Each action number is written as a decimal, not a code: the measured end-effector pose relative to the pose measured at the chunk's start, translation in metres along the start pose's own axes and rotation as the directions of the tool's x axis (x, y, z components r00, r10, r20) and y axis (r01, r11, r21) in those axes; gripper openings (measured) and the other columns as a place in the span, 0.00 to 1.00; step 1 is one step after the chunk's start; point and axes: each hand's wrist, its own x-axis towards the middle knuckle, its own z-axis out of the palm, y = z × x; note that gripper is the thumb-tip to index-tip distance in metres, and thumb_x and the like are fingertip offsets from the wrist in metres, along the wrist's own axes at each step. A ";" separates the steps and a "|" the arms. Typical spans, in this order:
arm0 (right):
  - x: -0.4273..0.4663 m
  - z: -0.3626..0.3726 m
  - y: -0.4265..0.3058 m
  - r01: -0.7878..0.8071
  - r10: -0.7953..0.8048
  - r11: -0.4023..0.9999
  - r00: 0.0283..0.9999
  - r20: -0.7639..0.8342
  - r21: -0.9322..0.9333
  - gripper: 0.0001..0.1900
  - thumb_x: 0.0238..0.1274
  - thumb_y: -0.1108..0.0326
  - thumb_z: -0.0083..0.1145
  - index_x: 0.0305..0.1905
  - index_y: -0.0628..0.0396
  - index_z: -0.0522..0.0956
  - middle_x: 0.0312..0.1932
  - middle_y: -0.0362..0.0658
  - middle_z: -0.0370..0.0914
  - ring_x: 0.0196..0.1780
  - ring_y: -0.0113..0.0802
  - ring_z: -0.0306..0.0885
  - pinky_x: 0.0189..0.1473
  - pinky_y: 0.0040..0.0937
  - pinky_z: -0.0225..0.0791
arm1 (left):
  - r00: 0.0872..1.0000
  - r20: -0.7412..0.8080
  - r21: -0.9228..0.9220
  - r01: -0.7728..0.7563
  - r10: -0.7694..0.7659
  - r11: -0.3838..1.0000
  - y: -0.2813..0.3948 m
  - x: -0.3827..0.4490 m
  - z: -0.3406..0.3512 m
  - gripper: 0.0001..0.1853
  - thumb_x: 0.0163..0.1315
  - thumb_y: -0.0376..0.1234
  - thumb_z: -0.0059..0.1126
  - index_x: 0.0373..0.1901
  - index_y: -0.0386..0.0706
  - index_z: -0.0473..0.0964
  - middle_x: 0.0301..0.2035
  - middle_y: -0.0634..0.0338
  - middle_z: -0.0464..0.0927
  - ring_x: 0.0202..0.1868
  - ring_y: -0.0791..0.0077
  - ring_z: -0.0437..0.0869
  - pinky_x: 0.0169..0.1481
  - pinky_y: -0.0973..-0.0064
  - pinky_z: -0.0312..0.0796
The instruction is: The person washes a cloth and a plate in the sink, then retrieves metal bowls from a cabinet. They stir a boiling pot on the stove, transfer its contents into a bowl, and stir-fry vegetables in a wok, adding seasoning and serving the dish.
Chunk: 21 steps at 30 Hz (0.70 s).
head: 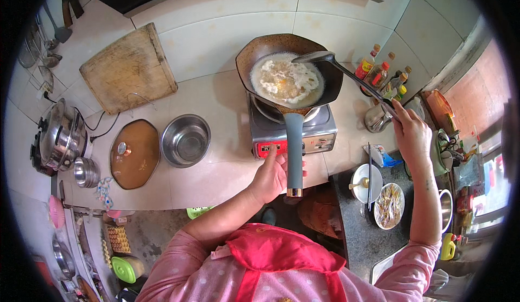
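An octagonal wok point(331, 78) with a speckled brown inside stands on a portable gas stove point(260, 127). In it lies whitish, bubbling liquid with cooked egg point(286, 78). My right hand point(412, 133) grips the end of a long-handled metal ladle point(361, 80), whose head hangs over the right part of the egg. By the wok's grey handle point(294, 151) is my left hand point(271, 176), thumb raised apart and fingers passing behind the handle. Whether those fingers touch it cannot be seen.
Left are a steel bowl point(186, 140), a glass lid point(135, 155), a cutting board point(130, 70) and a steamer pot point(61, 135). Sauce bottles point(375, 74) and a steel cup point(375, 118) stand right. Chopsticks point(369, 176) rest across a white bowl point(361, 192), beside a food plate point(388, 206).
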 end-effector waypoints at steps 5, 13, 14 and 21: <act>0.008 0.013 -0.007 -0.012 0.011 0.996 1.000 0.011 0.091 0.22 0.59 0.65 0.54 0.60 0.42 0.73 0.37 0.43 0.78 0.38 0.45 0.79 0.38 0.42 0.72 | 0.945 -0.265 0.637 0.024 0.190 0.770 -0.041 0.053 -0.071 0.17 0.66 0.47 0.50 0.37 0.42 0.74 0.33 0.61 0.79 0.30 0.76 0.79 0.30 0.75 0.72; 0.016 0.003 -0.023 -0.006 0.011 0.986 0.999 -0.030 0.169 0.21 0.60 0.64 0.53 0.60 0.42 0.72 0.37 0.44 0.78 0.38 0.47 0.79 0.39 0.42 0.72 | 0.843 -0.526 0.578 0.255 0.114 0.775 -0.080 0.128 -0.097 0.16 0.60 0.45 0.56 0.24 0.42 0.78 0.22 0.61 0.78 0.24 0.75 0.80 0.24 0.73 0.69; 0.015 0.005 -0.022 -0.007 0.013 0.986 0.999 -0.035 0.169 0.21 0.60 0.64 0.53 0.60 0.42 0.72 0.37 0.45 0.78 0.38 0.47 0.79 0.39 0.42 0.72 | 0.842 -0.522 0.576 0.232 0.134 0.784 -0.081 0.130 -0.092 0.17 0.60 0.45 0.56 0.23 0.41 0.78 0.22 0.61 0.78 0.24 0.75 0.80 0.24 0.73 0.69; 0.013 0.019 -0.022 0.030 -0.017 0.973 0.998 -0.057 0.231 0.21 0.57 0.67 0.57 0.58 0.45 0.75 0.43 0.47 0.80 0.40 0.46 0.80 0.40 0.40 0.73 | 0.819 -0.499 0.730 0.223 0.282 0.646 -0.088 0.149 -0.116 0.21 0.55 0.48 0.57 0.25 0.37 0.81 0.27 0.50 0.82 0.33 0.61 0.85 0.35 0.64 0.74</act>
